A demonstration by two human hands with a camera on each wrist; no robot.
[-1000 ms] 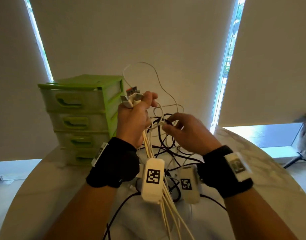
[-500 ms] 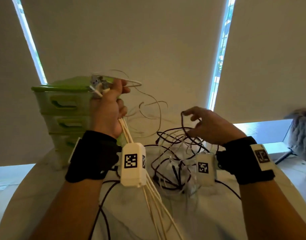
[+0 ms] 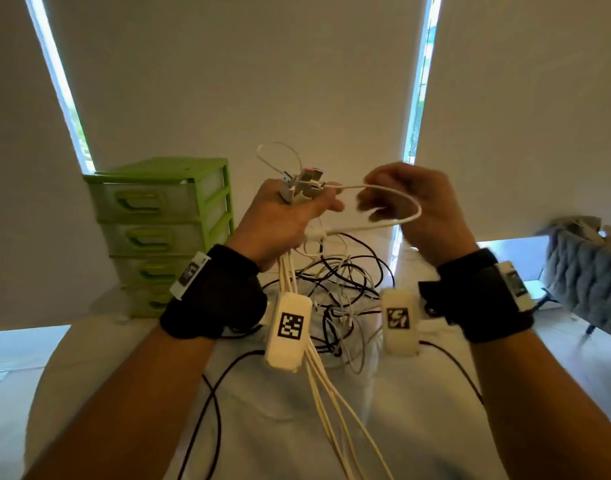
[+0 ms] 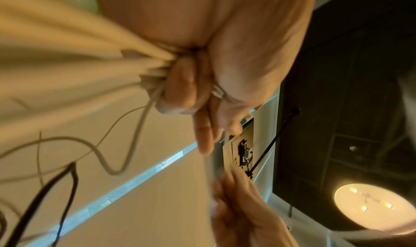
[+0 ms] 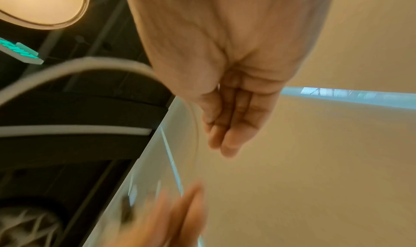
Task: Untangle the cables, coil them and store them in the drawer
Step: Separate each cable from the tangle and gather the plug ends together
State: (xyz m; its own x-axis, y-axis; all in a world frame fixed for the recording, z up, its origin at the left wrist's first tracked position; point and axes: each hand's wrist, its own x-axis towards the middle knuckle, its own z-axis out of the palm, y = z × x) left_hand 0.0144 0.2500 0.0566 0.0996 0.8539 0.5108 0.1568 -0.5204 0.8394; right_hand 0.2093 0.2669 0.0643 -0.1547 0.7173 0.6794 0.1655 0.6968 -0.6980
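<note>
Both forearms are bare. Each wrist wears a black fabric wristband (image 3: 214,299) carrying a white tag with a dark square marker, and a white camera housing (image 3: 287,329) with a black-and-white square code hangs beneath each.

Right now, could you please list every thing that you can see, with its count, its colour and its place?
drawer unit: one, green, four drawers all closed, on the table at the back left.
white cables: a bundle, exact count unclear, gripped in the left hand, plugs sticking out above it, strands hanging down.
white loop: one, running from the left hand round to the right hand.
tangled cables: black and white, count unclear, piled on the table between the wrists.
table: one, pale, round-edged.
chair: one, grey, far right.
wrist bands: two, black.
left hand: gripping the bundle.
right hand: at the loop, blurred.
</note>
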